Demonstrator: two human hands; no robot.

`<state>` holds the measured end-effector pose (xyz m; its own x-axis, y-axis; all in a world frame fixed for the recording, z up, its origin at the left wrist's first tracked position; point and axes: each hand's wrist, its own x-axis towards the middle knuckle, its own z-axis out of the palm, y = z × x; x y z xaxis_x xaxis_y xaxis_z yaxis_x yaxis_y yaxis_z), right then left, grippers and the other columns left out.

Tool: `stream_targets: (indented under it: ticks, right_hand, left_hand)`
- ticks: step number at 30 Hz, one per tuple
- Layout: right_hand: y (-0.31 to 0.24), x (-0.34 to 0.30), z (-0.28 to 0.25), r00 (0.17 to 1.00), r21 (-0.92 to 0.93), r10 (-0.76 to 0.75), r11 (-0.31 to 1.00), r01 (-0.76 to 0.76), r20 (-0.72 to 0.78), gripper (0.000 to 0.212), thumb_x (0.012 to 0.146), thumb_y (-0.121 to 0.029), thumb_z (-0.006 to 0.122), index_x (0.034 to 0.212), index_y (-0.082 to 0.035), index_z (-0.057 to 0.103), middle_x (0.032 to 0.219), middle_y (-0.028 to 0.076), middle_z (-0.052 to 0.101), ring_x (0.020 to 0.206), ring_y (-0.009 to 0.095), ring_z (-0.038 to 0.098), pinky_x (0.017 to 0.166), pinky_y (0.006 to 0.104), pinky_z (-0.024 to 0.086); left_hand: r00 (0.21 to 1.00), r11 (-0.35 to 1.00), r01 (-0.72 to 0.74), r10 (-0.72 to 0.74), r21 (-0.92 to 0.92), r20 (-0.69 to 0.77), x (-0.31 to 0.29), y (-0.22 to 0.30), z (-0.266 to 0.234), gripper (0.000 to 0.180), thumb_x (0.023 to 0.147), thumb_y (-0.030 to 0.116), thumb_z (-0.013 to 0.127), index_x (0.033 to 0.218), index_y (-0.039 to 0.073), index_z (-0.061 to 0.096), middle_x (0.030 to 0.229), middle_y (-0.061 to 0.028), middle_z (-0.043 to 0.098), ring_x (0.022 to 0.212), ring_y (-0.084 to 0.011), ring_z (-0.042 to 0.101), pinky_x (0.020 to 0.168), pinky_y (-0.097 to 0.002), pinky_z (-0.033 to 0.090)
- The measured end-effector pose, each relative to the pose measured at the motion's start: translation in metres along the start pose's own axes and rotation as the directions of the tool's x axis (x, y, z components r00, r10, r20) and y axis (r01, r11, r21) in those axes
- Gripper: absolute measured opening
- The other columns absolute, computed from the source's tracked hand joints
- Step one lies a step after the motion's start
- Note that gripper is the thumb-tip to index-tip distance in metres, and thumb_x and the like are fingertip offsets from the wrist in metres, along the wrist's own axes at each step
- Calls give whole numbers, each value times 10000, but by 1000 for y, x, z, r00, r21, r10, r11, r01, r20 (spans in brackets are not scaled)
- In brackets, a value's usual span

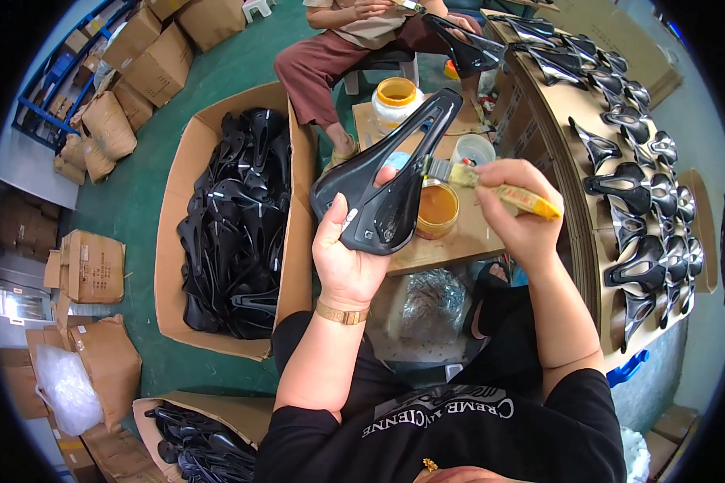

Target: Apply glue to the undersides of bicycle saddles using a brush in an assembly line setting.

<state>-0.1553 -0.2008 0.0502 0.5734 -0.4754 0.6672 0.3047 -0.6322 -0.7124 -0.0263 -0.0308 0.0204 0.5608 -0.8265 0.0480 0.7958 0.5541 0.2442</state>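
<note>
My left hand [351, 249] is closed round the wide end of a black bicycle saddle shell [388, 211], which has a long slot down its middle. Its narrow nose points up and to the right. In my right hand [524, 213] is a flat paintbrush with a yellow handle [532, 201]. The brush's bristle end reaches the saddle's right edge; whether it touches cannot be made out. Just below the brush stands an open jar of amber liquid [437, 212] on a cardboard-topped surface [411, 256]. A clear tub [473, 150] sits behind the brush.
A big carton [169, 266] of black saddle shells stands to the left, another carton [242, 410] below it. Rows of saddle shells [630, 187] lie on a cardboard stack at right. Opposite, a seated person [322, 68] holds a saddle shell and a brush near a white jar [396, 103].
</note>
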Motion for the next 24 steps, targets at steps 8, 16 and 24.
stream_targets:
  ticks: [8, 16, 24]
  right_hand:
    - [-17, -5, 5, 983, 36, -45, 999, 40, 179, 151, 707, 38, 682, 844, 0, 633, 906, 133, 660, 868, 213, 651, 776, 304, 504]
    - [-27, -10, 10, 943, 184, 170, 956, -228, 286, 175, 742, 13, 677, 912, 19, 636, 946, 130, 668, 891, 200, 648, 822, 301, 498]
    - [-13, -6, -3, 929, 238, 202, 930, -281, 308, 156, 730, 26, 641, 884, 16, 625, 956, 136, 671, 914, 195, 641, 846, 328, 499]
  left_hand:
    - [999, 992, -42, 40, 123, 15, -2, -1, -1, 571, 969, 311, 437, 1413, -6, 270, 1332, -205, 494, 1234, -313, 485, 1047, -463, 389]
    - [999, 971, -35, 43, 236, -29, -2, -8, 6, 545, 984, 349, 386, 1366, -38, 357, 1308, -181, 519, 1216, -280, 504, 1033, -411, 405]
    - [1000, 987, 19, -15, 160, -28, 2, -2, 4, 572, 972, 380, 381, 1365, -36, 358, 1300, -219, 522, 1219, -326, 498, 1036, -456, 398]
